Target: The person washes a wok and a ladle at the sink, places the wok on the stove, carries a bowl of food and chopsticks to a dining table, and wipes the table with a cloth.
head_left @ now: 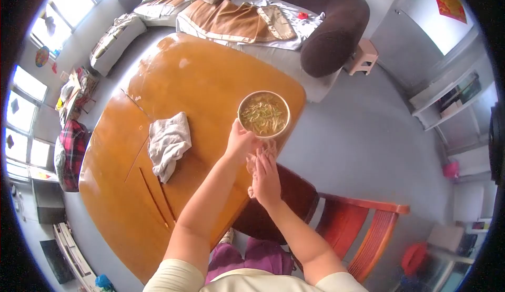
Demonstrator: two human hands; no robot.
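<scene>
A round pale bowl (286, 129) filled with broth and greenish-yellow strips sits near the right edge of the wooden table (210, 76). My left hand (241, 140) is closed at the near-left side of its rim, fingers partly hidden. Just below it, my right hand (266, 179) is by the table edge, its fingers bent over a crumpled pinkish-beige cloth (251, 163). Part of that cloth shows between the two hands, under the bowl's near side. A grey-white crumpled cloth (169, 142) lies on the table to the left of my arms.
A dark-seated wooden chair (342, 223) stands against the table's right side. Beyond the table is a brown sofa (336, 24) with blankets, and a pink stool (364, 56) beside it. Long thin dark lines mark the tabletop; I cannot tell whether they are seams or sticks.
</scene>
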